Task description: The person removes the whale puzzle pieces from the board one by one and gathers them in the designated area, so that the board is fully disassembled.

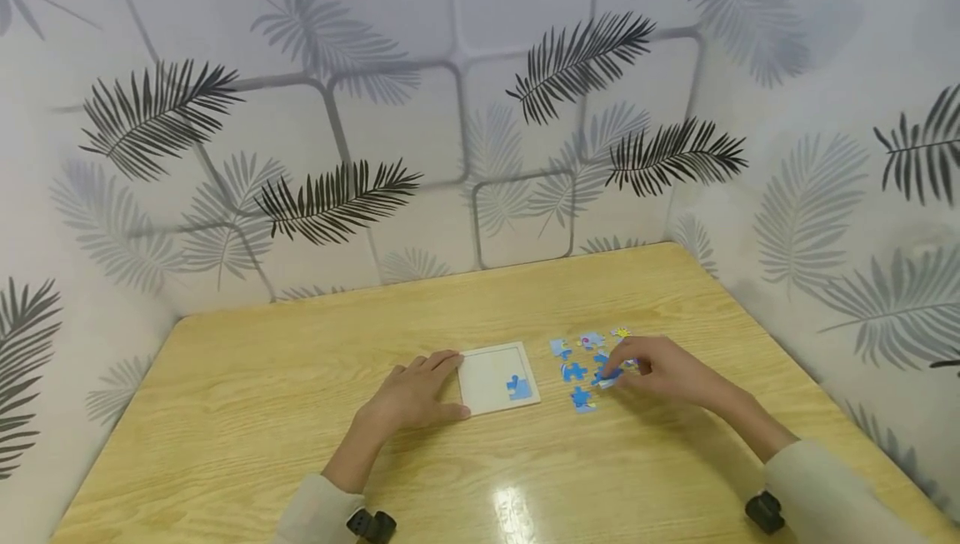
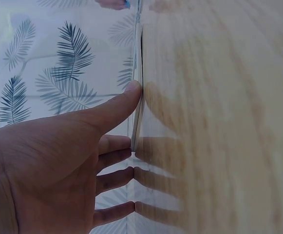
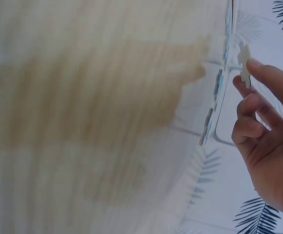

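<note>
My left hand (image 1: 412, 394) rests at the left side of a white square puzzle tray (image 1: 487, 377), its fairly straight fingers and thumb touching the edge. In the left wrist view the thumb (image 2: 117, 107) lies against the tray's thin edge (image 2: 137, 122). One blue puzzle piece (image 1: 519, 387) lies inside the tray at the lower right corner. Over the loose pieces, my right hand (image 1: 663, 369) pinches a puzzle piece (image 3: 244, 63) between thumb and index finger, raised off the table with its pale back showing in the right wrist view.
Several loose blue puzzle pieces (image 1: 575, 371) lie to the right of the tray, one with a yellow sun (image 1: 620, 332) at the far side. Everything lies on a wood-grain table (image 1: 300, 394). Leaf-patterned walls (image 1: 420, 127) stand behind and beside it.
</note>
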`<state>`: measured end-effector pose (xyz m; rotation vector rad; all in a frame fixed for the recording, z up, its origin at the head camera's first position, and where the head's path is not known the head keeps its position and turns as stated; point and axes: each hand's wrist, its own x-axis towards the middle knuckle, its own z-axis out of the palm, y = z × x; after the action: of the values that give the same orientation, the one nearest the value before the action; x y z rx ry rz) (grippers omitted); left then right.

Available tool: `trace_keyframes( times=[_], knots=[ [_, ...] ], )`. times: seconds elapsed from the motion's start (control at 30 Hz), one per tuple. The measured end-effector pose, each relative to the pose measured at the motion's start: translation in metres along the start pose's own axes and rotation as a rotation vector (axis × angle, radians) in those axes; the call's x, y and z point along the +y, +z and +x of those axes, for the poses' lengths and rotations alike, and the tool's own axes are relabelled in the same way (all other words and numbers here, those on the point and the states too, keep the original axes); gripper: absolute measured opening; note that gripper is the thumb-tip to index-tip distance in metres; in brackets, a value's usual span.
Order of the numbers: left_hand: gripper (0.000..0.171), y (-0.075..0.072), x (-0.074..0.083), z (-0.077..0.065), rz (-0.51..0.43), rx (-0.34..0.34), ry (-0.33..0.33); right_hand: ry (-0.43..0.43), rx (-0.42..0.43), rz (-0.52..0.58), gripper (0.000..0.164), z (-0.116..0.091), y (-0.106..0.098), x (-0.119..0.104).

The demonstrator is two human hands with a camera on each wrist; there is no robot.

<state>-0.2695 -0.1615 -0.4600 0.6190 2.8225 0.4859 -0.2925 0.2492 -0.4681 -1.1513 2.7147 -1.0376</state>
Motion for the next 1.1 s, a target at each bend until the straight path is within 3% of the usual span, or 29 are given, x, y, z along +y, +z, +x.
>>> trace_keyframes(
  times=[0.23,0.53,0.77,1.1],
  knots=[
    [0.084,0.001,0.000,-0.002,0.003,0.009,0.006,0.034,-0.077,0.025,0.017,-0.015,-0.004,0.002],
    [0.083,0.002,0.000,-0.001,-0.014,0.013,0.008,0.010,-0.079,-0.009,0.022,-0.010,-0.002,0.003],
    [0.082,0.001,-0.002,-0.001,-0.008,0.016,0.022,-0.018,-0.055,-0.029,0.018,0.017,0.004,-0.009],
    [0.083,0.002,-0.001,-0.001,-0.005,0.008,0.017,0.018,-0.141,0.096,0.035,0.065,0.045,-0.038]
  ],
)
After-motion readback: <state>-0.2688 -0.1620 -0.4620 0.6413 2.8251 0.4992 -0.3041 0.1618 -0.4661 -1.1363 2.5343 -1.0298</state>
